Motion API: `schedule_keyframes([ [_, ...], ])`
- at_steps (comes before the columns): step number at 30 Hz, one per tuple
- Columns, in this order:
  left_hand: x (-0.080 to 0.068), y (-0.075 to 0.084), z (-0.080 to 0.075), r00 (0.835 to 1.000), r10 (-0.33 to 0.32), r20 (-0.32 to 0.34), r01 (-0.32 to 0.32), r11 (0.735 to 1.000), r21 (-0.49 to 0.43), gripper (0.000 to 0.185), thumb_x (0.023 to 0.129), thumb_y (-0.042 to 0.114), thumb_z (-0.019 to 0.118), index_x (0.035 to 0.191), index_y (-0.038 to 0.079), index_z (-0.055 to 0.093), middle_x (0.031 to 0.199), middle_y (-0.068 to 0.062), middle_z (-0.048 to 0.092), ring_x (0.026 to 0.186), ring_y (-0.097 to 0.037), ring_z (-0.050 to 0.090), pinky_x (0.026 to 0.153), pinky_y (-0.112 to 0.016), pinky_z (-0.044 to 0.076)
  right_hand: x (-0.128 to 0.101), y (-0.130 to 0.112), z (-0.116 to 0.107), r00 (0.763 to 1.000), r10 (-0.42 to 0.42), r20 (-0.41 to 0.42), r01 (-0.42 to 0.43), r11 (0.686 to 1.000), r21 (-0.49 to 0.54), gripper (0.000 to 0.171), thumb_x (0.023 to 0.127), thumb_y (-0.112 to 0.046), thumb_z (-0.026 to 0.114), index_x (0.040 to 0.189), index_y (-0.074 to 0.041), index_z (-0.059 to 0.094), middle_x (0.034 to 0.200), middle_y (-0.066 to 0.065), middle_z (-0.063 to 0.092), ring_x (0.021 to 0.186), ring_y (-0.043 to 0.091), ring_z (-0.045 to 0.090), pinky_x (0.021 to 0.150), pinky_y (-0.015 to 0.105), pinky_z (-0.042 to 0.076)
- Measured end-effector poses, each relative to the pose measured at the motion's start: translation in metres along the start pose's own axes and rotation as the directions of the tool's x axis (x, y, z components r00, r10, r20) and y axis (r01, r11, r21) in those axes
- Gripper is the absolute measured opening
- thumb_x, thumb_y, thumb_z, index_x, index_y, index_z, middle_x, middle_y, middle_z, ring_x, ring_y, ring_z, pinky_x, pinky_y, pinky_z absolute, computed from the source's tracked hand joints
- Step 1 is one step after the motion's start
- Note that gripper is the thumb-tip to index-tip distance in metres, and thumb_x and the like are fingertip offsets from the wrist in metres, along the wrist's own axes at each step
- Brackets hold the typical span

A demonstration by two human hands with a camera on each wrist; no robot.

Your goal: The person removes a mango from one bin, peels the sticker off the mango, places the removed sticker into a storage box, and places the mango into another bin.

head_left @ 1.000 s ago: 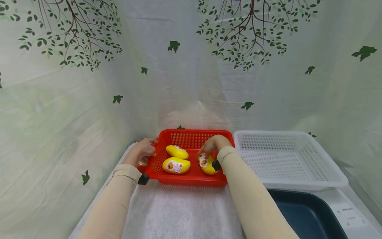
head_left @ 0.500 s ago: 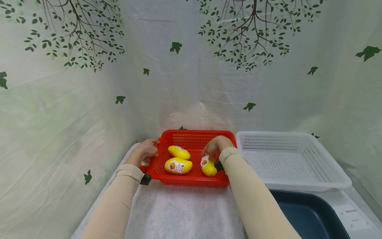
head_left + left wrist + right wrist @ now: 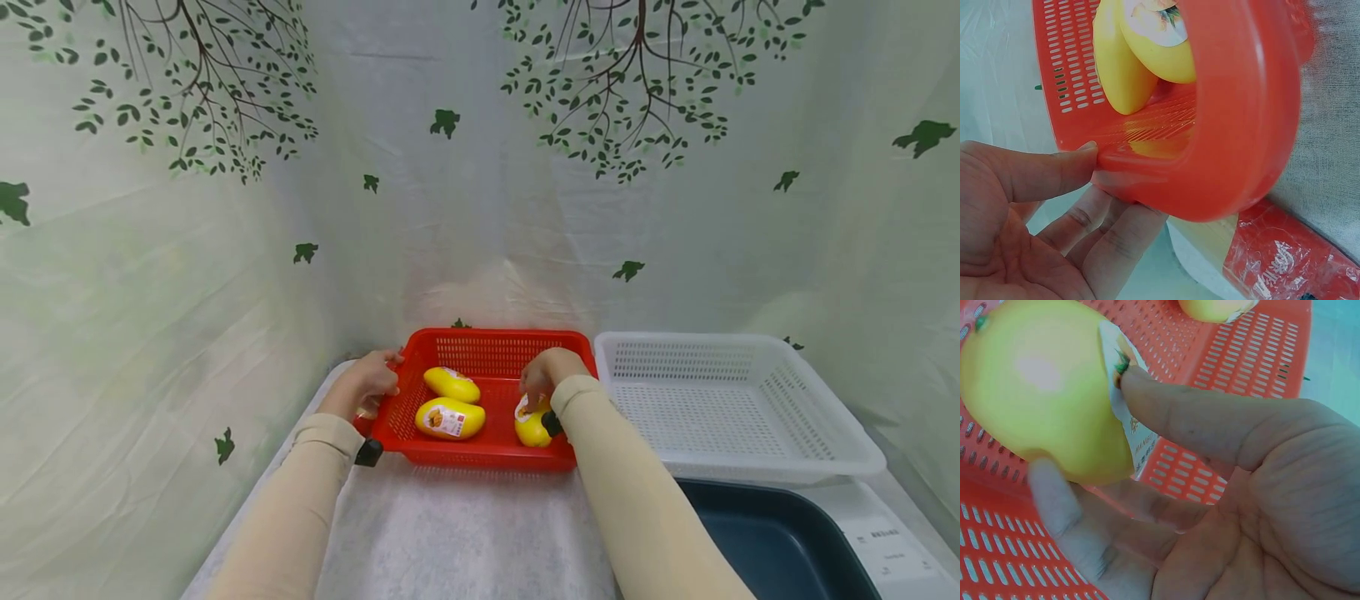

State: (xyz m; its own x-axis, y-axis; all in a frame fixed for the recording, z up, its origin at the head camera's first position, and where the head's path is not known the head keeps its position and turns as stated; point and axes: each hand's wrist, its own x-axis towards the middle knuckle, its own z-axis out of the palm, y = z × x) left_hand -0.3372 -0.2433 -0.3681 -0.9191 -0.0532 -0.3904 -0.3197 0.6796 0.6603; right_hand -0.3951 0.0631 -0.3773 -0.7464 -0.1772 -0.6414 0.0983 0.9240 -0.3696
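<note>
Toward right inside red basket, fingers of right hand gripping yellow mango; two other mangoes lying farther left; fingers of left hand pinching basket's left rim.

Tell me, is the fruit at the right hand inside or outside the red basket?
Inside: in the head view, walls of the red basket surround the fruit.

On the sticker of the yellow fruit, we make out the capitals "ANG"; the characters around them are unclear. We cannot read the white script on the red wrapper, the label of the front left fruit, or the dark print on the white panel.
</note>
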Motion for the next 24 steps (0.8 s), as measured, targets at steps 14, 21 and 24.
schedule_keyframes([
  [14, -0.002, -0.001, 0.001, 1.0, 0.022, 0.003, -0.022, 1.0, 0.015, 0.068, 0.096, -0.004, 0.058, 0.161, 0.005, 0.04, 0.138, -0.028, 0.059, 0.092, -0.034, 0.068, 0.081, -0.049, 0.069, 0.002, 0.008, 0.005, 0.996, 0.09, 0.009, -0.09, 0.992, 0.085, 0.057, 0.072, -0.03, 0.099, 0.124, -0.027, 0.078, 0.139, 0.011, 0.065, 0.122, 0.031, 0.057, 0.093, 0.045, 0.065],
  [21, -0.001, -0.001, 0.002, 1.0, 0.02, -0.003, -0.02, 0.999, 0.032, 0.068, 0.095, -0.005, 0.055, 0.16, 0.005, 0.04, 0.137, -0.028, 0.059, 0.091, -0.034, 0.066, 0.081, -0.048, 0.069, -0.001, 0.014, 0.002, 1.0, 0.029, -0.008, -0.029, 0.997, 0.072, 0.074, 0.071, -0.038, 0.098, 0.134, -0.018, 0.065, 0.136, 0.011, 0.062, 0.117, 0.028, 0.058, 0.09, 0.038, 0.064],
  [24, -0.001, -0.001, 0.001, 1.0, 0.015, -0.006, -0.015, 0.999, 0.03, 0.067, 0.095, -0.005, 0.056, 0.16, 0.005, 0.04, 0.137, -0.028, 0.059, 0.091, -0.034, 0.066, 0.08, -0.047, 0.068, -0.003, 0.016, 0.001, 1.0, -0.017, -0.025, 0.02, 0.994, 0.107, 0.078, 0.075, -0.042, 0.095, 0.141, -0.02, 0.059, 0.143, 0.013, 0.057, 0.121, 0.029, 0.057, 0.096, 0.039, 0.063],
])
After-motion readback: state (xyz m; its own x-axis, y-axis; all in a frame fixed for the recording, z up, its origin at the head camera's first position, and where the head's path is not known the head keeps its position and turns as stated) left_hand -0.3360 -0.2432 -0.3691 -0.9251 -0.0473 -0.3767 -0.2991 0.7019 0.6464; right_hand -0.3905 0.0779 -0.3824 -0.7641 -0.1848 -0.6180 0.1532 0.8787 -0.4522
